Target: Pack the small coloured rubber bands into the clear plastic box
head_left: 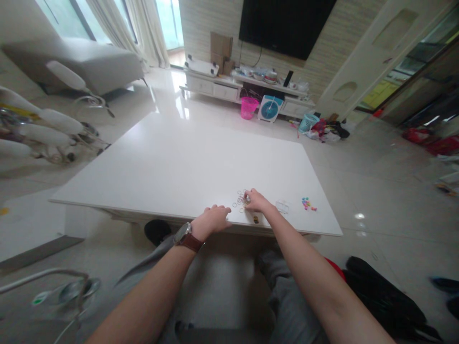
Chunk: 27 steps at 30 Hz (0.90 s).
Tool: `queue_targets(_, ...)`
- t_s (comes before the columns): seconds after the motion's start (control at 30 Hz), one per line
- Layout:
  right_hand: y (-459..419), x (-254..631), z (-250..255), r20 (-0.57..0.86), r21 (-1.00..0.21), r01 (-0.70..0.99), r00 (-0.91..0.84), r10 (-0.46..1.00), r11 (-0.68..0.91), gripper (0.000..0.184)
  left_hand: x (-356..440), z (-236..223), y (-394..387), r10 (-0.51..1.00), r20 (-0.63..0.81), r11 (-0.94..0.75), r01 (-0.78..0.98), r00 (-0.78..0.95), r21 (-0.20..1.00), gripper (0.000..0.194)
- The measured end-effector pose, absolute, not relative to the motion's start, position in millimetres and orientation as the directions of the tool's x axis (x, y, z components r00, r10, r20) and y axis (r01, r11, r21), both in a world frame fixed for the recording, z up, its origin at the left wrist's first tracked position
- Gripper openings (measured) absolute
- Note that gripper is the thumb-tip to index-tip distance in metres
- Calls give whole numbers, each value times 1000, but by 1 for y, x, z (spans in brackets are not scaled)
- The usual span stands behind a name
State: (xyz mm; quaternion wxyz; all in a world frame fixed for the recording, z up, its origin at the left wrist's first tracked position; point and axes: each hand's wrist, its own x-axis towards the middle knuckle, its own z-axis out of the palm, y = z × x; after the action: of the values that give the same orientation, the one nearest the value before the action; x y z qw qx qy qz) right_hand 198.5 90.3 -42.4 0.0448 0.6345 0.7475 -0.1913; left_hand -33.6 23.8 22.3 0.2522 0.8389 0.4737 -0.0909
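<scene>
Loose rings lie scattered on the surface, the right hand among them, its grip impossible to tell; the left hand is relaxed and empty, the colourful pieces untouched.

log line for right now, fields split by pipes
left hand: at table edge | right hand: fingers at small rings | colorful beads: right side

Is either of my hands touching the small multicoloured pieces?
No, your left hand and right hand are both well left of the pieces.
</scene>
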Motion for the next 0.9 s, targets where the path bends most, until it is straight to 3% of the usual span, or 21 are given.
queue_targets(0.13, 93, 189, -48, -263, -240, 962, -196, 945, 133, 22, -32, 22, 24, 744, -407, -417, 844, 530, 336, 45)
queue_targets(0.47, 103, 193, -29, -118, -323, 943, -128, 985, 84, 17, -34, 18, 24, 749, -400, -417, 845, 528, 335, 48)
queue_targets(0.63, 101, 194, -26, -131, -356, 931, -137, 982, 82, 17, -35, 17, 24, 743, -410, -419, 845, 530, 333, 48)
queue_targets(0.77, 100, 195, -30, -130, -349, 930, -167, 977, 112, 31, -34, 18, 25, 742, -415, -420, 848, 526, 324, 47)
queue_targets(0.9, 94, 193, -40, -216, -330, 918, -302, 929, 222, 85, -34, 18, 25, 736, -421, -424, 845, 531, 325, 46)
